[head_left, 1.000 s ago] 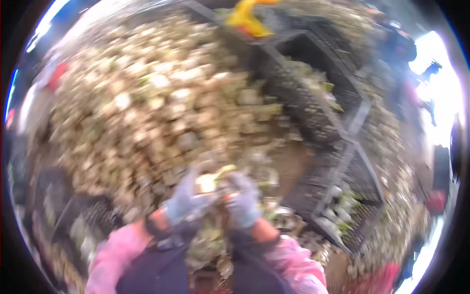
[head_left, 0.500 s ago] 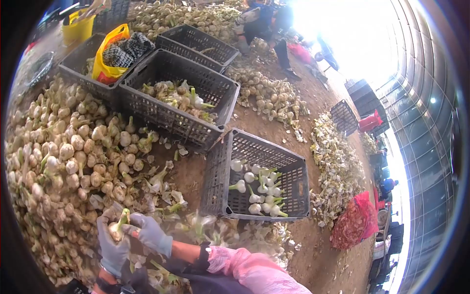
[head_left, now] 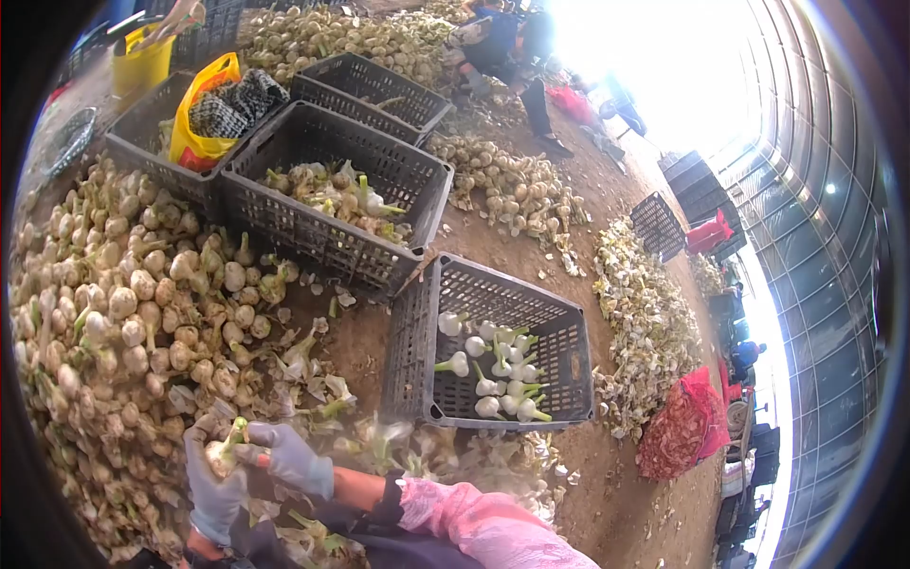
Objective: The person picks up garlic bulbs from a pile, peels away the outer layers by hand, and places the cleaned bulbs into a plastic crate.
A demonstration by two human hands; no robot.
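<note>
Head view: L grip (head_left: 214,486) wraps garlic bulb (head_left: 221,462), R grip (head_left: 296,462) hold unclear; prob. light, firm, papery-slick, best cupped round body.

Garlic bulbs (head_left: 515,355) — inside nearest crate (head_left: 412,351)

Left of one crate (head_left: 412,351) of white bulbs (head_left: 487,407) are two gloved hands (head_left: 216,501) (head_left: 301,462), one held garlic bulb (head_left: 225,459), one yellow bag (head_left: 192,144), one bucket (head_left: 142,72).

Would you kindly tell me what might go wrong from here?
The bulb, in the left hand with the right hand at its side, might slip and get lost in the pile nearby. Loose skins lie close to the crate, so some could end up among the white bulbs.
</note>
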